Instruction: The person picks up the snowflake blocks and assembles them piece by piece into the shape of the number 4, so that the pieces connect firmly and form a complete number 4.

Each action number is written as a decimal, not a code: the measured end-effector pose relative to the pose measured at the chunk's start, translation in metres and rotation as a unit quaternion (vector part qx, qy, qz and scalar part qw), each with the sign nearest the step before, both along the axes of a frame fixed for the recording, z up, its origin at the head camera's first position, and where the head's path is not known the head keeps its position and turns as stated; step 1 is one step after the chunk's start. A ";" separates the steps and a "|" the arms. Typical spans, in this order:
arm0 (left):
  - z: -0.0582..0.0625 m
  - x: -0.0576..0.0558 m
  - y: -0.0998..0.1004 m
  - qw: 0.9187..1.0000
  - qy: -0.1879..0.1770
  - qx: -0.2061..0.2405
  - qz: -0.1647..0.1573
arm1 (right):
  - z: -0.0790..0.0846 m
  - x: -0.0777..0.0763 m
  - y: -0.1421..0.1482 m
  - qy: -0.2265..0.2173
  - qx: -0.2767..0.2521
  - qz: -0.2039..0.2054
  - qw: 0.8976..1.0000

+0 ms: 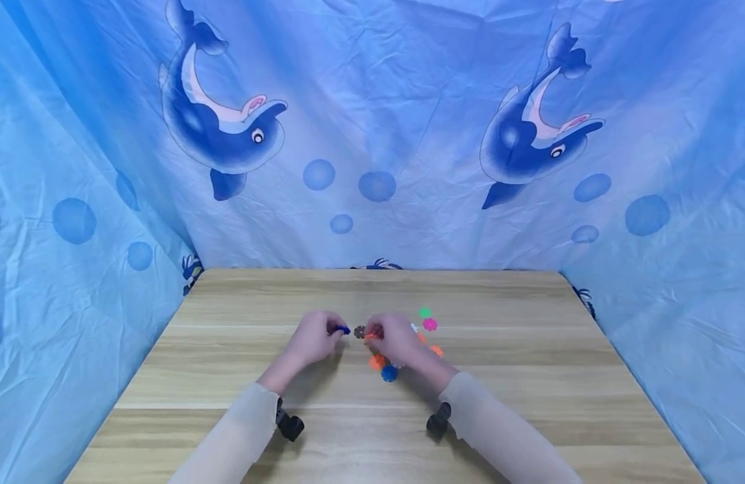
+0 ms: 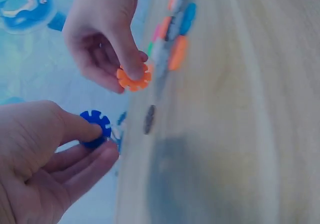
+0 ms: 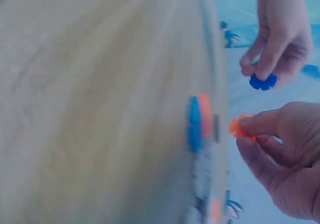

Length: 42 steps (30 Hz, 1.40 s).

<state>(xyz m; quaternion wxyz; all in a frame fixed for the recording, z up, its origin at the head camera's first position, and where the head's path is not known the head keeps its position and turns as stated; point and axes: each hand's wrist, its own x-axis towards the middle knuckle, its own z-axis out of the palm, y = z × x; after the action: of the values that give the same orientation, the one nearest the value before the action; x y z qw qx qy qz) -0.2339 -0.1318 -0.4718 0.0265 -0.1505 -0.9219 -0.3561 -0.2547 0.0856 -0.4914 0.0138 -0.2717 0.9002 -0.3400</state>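
Observation:
My left hand [image 1: 314,336] pinches a dark blue notched disc [image 2: 96,128] between thumb and fingers, held above the table. Facing it, my right hand [image 1: 394,338] pinches an orange notched disc [image 2: 134,78] in the same way. The two discs are apart, with a short gap between the hands. On the wood below that gap lies a dark brown notched disc [image 1: 360,332]. Close under the right wrist sit another orange disc [image 1: 377,361] and a lighter blue disc [image 1: 389,374], with further discs partly hidden by the hand.
Beyond the right hand lie a green disc [image 1: 425,312], a pink disc [image 1: 430,325] and an orange disc [image 1: 436,351]. The wooden table [image 1: 227,376] ends at a blue dolphin-print curtain [image 1: 372,134] at the back and sides.

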 end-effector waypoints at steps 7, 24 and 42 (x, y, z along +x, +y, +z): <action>0.032 0.008 0.000 0.994 0.023 0.107 0.009 | 0.042 0.011 0.017 0.087 -0.101 -0.015 0.991; 0.072 0.024 0.031 0.976 0.118 0.179 -0.033 | 0.079 0.028 0.032 0.251 -0.219 0.021 0.943; 0.085 0.031 0.031 0.968 0.143 0.183 -0.092 | 0.093 0.030 0.045 0.396 -0.171 0.129 0.893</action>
<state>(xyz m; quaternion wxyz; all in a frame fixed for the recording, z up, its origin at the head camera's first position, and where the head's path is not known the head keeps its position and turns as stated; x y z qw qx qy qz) -0.2025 -0.1011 -0.3866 0.1519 -0.2766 -0.8099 -0.4945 -0.2247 0.1304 -0.3979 -0.3468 -0.4956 0.7163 -0.3477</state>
